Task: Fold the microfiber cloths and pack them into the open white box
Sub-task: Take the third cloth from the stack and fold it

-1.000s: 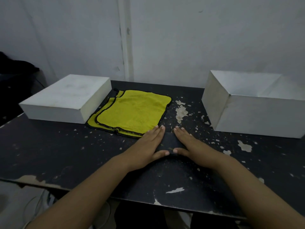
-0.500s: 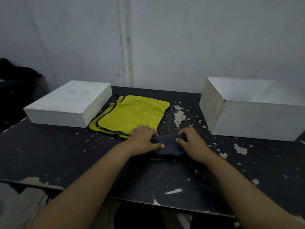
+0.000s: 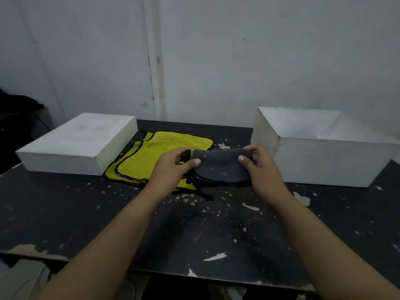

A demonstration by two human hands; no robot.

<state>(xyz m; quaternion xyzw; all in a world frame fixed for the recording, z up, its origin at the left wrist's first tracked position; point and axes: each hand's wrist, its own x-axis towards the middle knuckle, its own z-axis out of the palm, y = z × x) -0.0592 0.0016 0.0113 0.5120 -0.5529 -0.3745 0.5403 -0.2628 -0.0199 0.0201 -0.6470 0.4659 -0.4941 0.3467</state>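
1. A closed, flat white rectangular box (image 3: pixel 78 144) sits at the far left of the scuffed black tabletop (image 3: pixel 216 230), well left of the folded grey cloth.
2. Flat yellow microfibre cloths with black edging (image 3: pixel 160 156) lie stacked just beside that closed box, directly left of and behind the grey cloth; their near right corner is hidden by the left hand.
3. The left hand (image 3: pixel 173 167) pinches the left end of the grey cloth, thumb on its near face and fingers curled behind.
4. The folded dark grey microfibre cloth (image 3: pixel 218 167) is held up off the tabletop between both hands, sagging in its middle, with layered black-trimmed edges along its lower side. A thin dark strip hangs beneath it near the table.
5. The right hand (image 3: pixel 262 167) grips the cloth's right end the same way, thumb in front and fingers wrapped over the top.
6. The open white rectangular box (image 3: pixel 324 161) stands just right of the grey cloth, its near wall close to the right hand. No cloth can be seen inside it.
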